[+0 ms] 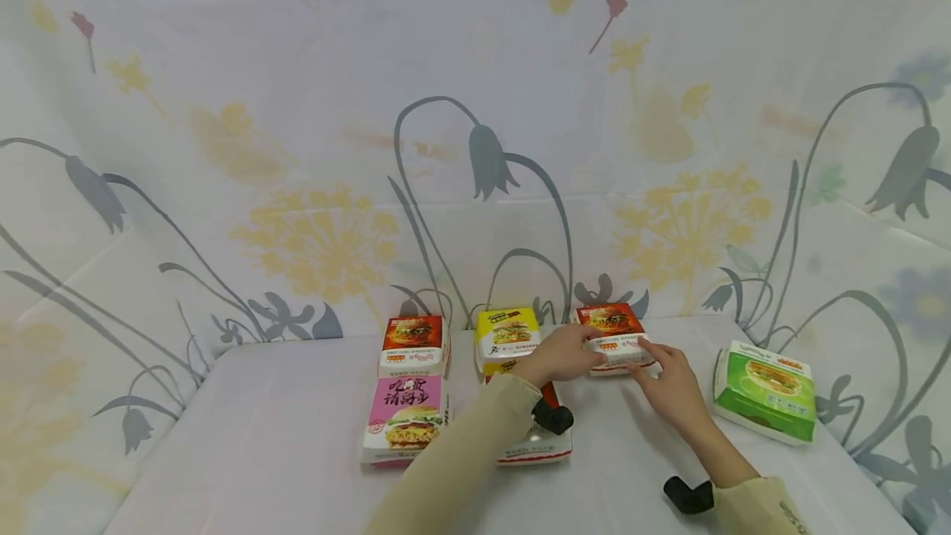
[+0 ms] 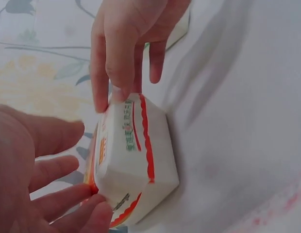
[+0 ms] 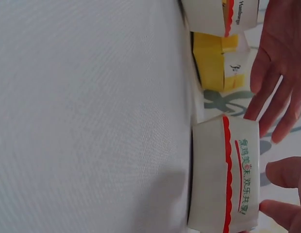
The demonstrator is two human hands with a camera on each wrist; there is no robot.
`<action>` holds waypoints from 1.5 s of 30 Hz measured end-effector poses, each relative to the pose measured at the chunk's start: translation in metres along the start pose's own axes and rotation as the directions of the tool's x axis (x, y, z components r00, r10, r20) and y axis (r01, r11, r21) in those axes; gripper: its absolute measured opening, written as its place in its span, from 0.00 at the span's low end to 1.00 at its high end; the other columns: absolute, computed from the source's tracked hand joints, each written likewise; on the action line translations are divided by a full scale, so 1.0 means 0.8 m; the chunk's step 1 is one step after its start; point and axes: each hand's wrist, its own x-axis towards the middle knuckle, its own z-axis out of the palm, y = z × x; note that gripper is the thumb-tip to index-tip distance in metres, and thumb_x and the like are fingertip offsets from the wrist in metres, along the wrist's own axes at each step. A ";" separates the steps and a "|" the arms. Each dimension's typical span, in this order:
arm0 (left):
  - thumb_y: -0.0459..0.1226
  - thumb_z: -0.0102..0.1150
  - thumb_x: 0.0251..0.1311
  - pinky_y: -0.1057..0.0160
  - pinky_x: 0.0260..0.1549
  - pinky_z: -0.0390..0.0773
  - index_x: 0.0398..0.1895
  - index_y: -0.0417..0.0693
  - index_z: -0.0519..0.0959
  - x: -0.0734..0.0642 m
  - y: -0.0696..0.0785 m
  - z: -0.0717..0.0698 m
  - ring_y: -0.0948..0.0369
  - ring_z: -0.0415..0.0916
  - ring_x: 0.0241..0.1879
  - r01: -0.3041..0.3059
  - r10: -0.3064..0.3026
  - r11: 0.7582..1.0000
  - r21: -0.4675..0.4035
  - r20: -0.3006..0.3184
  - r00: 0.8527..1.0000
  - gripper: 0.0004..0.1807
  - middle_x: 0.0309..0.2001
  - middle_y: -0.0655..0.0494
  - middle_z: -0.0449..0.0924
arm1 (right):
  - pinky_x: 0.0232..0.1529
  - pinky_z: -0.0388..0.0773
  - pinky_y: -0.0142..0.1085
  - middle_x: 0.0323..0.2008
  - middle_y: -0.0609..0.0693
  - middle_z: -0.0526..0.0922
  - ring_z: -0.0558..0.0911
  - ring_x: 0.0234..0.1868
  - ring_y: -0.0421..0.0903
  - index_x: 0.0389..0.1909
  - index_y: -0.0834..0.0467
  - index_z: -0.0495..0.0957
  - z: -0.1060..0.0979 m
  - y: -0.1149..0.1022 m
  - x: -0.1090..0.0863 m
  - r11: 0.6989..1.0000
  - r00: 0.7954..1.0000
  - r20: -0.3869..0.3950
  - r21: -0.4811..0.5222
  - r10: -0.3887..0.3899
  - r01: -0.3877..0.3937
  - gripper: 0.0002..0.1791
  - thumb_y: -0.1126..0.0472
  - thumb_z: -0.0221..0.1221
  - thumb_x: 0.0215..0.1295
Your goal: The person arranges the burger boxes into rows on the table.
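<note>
At the back of the table sits a red-and-white burger box (image 1: 612, 324), with a hand at either side of it. My left hand (image 1: 563, 352) is at its left side, fingers fairly straight and spread, fingertips right at the box edge in the left wrist view. From the right, my right hand (image 1: 669, 382) reaches in with extended fingers and thumb, their tips at the box's top edge. The right wrist view shows the white front of the box (image 3: 209, 174) with a red scalloped line and green lettering, its base on the white cloth.
Left of the hands stand a yellow burger box (image 1: 508, 327), another red one (image 1: 413, 337) and a pink one (image 1: 407, 415). A red-and-white box (image 1: 535, 451) lies partly hidden under my left forearm. To the right is a green box (image 1: 768, 390). A flowered cloth (image 1: 475, 221) hangs behind.
</note>
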 end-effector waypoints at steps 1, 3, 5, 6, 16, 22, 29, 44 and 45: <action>0.45 0.61 0.66 0.63 0.59 0.71 0.64 0.51 0.77 0.002 0.000 0.001 0.62 0.72 0.61 0.005 -0.005 1.000 -0.001 -0.017 1.000 0.24 0.61 0.59 0.78 | 0.54 0.71 0.62 0.60 0.79 0.64 0.67 0.61 0.73 0.67 0.73 0.65 0.001 0.001 0.000 1.000 1.000 0.000 0.004 -0.001 0.001 0.31 0.59 0.59 0.70; 0.44 0.61 0.65 0.62 0.58 0.72 0.63 0.51 0.78 0.004 0.001 0.003 0.61 0.72 0.61 0.021 -0.021 1.000 -0.001 -0.046 0.999 0.23 0.60 0.59 0.78 | 0.54 0.72 0.62 0.61 0.79 0.64 0.67 0.61 0.73 0.67 0.72 0.65 0.002 0.002 0.001 1.000 1.000 0.002 0.010 0.000 -0.001 0.31 0.59 0.59 0.70; 0.44 0.62 0.65 0.62 0.57 0.73 0.62 0.52 0.79 0.005 0.001 0.003 0.61 0.73 0.60 0.036 -0.035 0.999 0.006 -0.064 0.997 0.23 0.59 0.58 0.78 | 0.55 0.72 0.62 0.61 0.78 0.64 0.67 0.62 0.73 0.68 0.72 0.65 0.001 0.002 0.001 1.000 1.000 0.009 0.014 0.004 -0.004 0.31 0.58 0.59 0.70; 0.44 0.62 0.65 0.62 0.57 0.73 0.62 0.52 0.79 0.005 0.001 0.003 0.61 0.73 0.60 0.043 -0.043 0.999 0.007 -0.069 0.997 0.23 0.59 0.58 0.78 | 0.56 0.72 0.62 0.62 0.77 0.64 0.66 0.63 0.73 0.68 0.71 0.65 0.001 0.003 0.000 1.000 1.000 0.014 0.015 0.007 -0.007 0.31 0.58 0.58 0.70; 0.46 0.63 0.64 0.62 0.57 0.73 0.64 0.54 0.78 0.002 0.005 0.000 0.61 0.73 0.59 0.062 -0.057 0.996 0.064 -0.084 0.995 0.25 0.60 0.60 0.78 | 0.59 0.70 0.61 0.64 0.74 0.66 0.66 0.65 0.70 0.68 0.70 0.66 -0.008 0.002 -0.003 0.999 0.999 0.039 0.037 0.013 -0.014 0.29 0.62 0.56 0.71; 0.48 0.63 0.65 0.62 0.58 0.72 0.66 0.57 0.76 -0.001 0.007 0.001 0.63 0.72 0.61 0.067 -0.063 0.995 0.073 -0.043 0.997 0.26 0.61 0.63 0.77 | 0.57 0.73 0.60 0.63 0.75 0.68 0.68 0.63 0.71 0.66 0.71 0.68 -0.011 0.002 -0.005 0.999 1.000 0.017 0.033 -0.017 0.017 0.27 0.63 0.56 0.70; 0.49 0.62 0.65 0.62 0.59 0.71 0.67 0.58 0.75 0.001 0.005 0.002 0.64 0.71 0.61 0.062 -0.061 0.996 0.064 -0.017 0.998 0.27 0.62 0.64 0.76 | 0.53 0.74 0.61 0.63 0.76 0.67 0.66 0.64 0.72 0.64 0.71 0.70 -0.033 0.004 -0.013 0.996 0.996 -0.017 -0.021 -0.091 0.091 0.25 0.65 0.58 0.70; 0.49 0.63 0.65 0.62 0.59 0.71 0.67 0.59 0.75 0.001 0.006 0.001 0.65 0.71 0.60 0.071 -0.070 0.996 0.046 -0.006 0.998 0.27 0.62 0.65 0.76 | 0.45 0.75 0.64 0.63 0.73 0.69 0.75 0.54 0.74 0.64 0.68 0.72 -0.101 0.030 -0.034 0.997 0.984 -0.164 -0.055 -0.070 0.062 0.23 0.59 0.55 0.73; 0.49 0.63 0.65 0.62 0.59 0.71 0.67 0.60 0.75 0.001 0.007 0.001 0.65 0.72 0.59 0.072 -0.072 0.996 0.047 -0.005 0.997 0.27 0.62 0.65 0.76 | 0.44 0.74 0.64 0.63 0.73 0.70 0.76 0.53 0.74 0.64 0.67 0.72 -0.107 0.034 -0.035 0.996 0.982 -0.175 -0.063 -0.066 0.055 0.23 0.59 0.55 0.73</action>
